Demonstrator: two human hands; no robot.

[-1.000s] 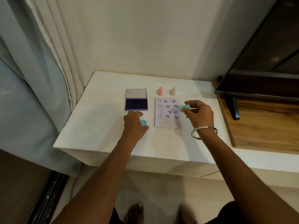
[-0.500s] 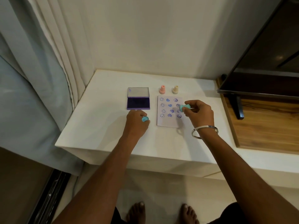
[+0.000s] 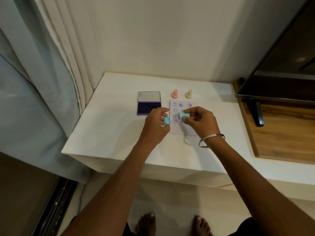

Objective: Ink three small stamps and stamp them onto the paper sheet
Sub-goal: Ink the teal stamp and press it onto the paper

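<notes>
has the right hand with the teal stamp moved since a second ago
Yes. The right hand carried the teal stamp leftward, from the paper sheet's right edge to over its middle, toward the left hand.

1. I looked down on a white bench set into a corner, its top smooth and evenly lit.
2. A plain cream wall rose behind it.
3. On my left hung a pale blue-grey curtain, with a cream curtain just beside it reaching the bench's edge.
4. On my right stood a dark television on a wooden surface.
5. The floor below was pale.
</notes>
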